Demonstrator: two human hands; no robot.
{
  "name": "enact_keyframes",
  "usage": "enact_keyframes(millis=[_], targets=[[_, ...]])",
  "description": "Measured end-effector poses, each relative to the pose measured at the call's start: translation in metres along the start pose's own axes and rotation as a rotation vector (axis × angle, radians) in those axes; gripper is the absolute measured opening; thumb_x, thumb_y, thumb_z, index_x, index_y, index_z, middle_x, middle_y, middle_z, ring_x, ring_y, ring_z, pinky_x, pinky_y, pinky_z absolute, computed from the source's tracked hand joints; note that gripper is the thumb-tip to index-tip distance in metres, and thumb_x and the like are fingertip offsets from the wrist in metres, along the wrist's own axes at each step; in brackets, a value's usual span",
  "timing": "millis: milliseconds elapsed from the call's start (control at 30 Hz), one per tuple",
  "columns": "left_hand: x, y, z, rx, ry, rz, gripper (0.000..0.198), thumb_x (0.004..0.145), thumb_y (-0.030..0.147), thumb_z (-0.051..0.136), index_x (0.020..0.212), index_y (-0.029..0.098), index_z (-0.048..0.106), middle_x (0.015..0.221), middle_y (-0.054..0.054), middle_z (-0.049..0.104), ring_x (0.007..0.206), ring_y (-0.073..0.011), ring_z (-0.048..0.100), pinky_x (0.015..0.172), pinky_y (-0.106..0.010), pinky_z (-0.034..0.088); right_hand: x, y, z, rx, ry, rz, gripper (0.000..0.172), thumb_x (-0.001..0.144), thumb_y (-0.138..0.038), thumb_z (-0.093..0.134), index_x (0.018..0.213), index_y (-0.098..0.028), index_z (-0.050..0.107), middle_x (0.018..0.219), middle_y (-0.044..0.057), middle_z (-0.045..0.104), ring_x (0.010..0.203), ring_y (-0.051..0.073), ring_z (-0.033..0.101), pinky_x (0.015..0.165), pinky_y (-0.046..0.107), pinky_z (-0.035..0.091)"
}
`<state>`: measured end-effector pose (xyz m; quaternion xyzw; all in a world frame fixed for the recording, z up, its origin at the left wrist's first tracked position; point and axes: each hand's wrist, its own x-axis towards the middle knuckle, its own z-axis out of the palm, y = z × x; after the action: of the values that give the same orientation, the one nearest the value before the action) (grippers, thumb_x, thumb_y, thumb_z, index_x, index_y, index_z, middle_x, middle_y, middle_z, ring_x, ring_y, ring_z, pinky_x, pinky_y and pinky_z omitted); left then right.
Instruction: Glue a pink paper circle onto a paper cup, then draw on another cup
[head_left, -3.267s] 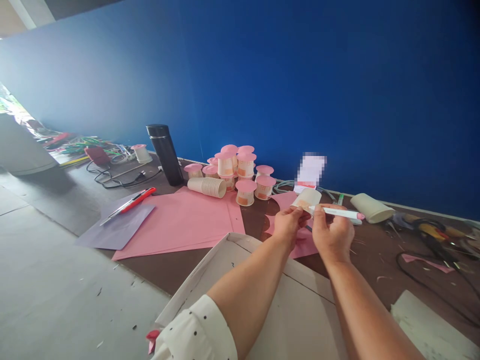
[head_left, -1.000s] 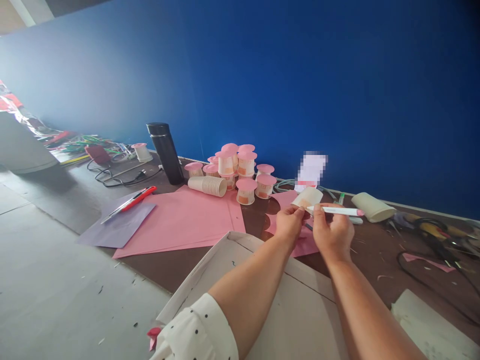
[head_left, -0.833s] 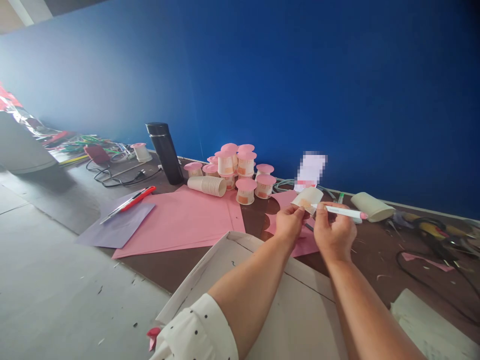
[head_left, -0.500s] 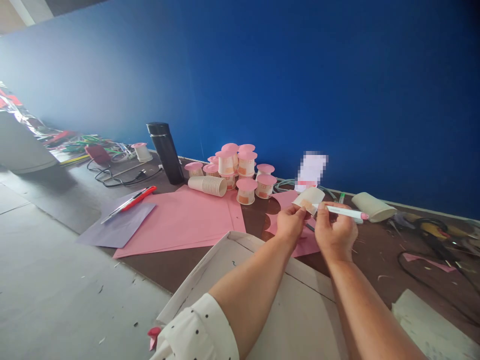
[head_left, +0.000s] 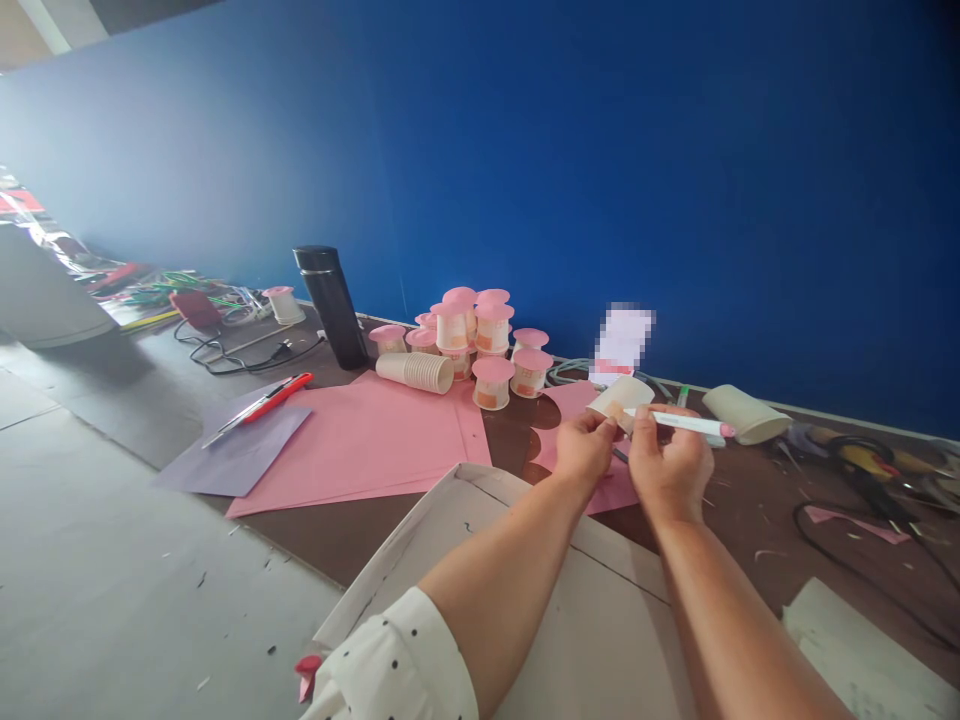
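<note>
from afar i see my left hand (head_left: 589,450) gripping a cup (head_left: 628,392), orange-patched but apparently untopped, my right hand's (head_left: 673,462) fingers pinching a marker (head_left: 688,423) at it, while farther off undecorated nested cups (head_left: 415,372) lie beside finished-looking pink-topped cups (head_left: 493,376).

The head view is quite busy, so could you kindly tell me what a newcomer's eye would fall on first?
Probably the broad blue wall filling the upper part, then the cluster of pink-topped cups at its foot. Right of that cluster, the left hand holds a paper cup while the right hand points a white marker at it. A tall black flask stands left of the cluster.
</note>
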<state>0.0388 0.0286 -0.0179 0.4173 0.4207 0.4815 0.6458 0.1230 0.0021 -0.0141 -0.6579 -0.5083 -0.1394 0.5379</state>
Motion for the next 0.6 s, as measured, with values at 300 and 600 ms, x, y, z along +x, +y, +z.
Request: enact_keyframes(millis=[300, 600], targets=[[-0.0042, 0.0043, -0.0008, 0.143, 0.034, 0.049, 0.016, 0.074, 0.028, 0.063, 0.062, 0.018, 0.062, 0.052, 0.002, 0.052, 0.051, -0.0107, 0.046, 0.055, -0.022, 0.042, 0.0005, 0.0002, 0.0014, 0.008, -0.014, -0.018, 0.030, 0.083, -0.040, 0.050, 0.088, -0.014, 0.065, 0.084, 0.014, 0.068, 0.080, 0.024, 0.062, 0.074, 0.036, 0.047], [0.0002, -0.0036, -0.0004, 0.141, 0.012, 0.044, 0.021, 0.072, 0.036, 0.066, 0.064, 0.018, 0.061, 0.056, 0.002, 0.053, 0.049, -0.0096, 0.044, 0.054, -0.024, 0.042, 0.0006, -0.0003, 0.0003, 0.002, -0.031, -0.004, 0.029, 0.083, -0.040, 0.052, 0.087, -0.015, 0.065, 0.085, 0.013, 0.068, 0.083, 0.024, 0.063, 0.077, 0.035, 0.047]])
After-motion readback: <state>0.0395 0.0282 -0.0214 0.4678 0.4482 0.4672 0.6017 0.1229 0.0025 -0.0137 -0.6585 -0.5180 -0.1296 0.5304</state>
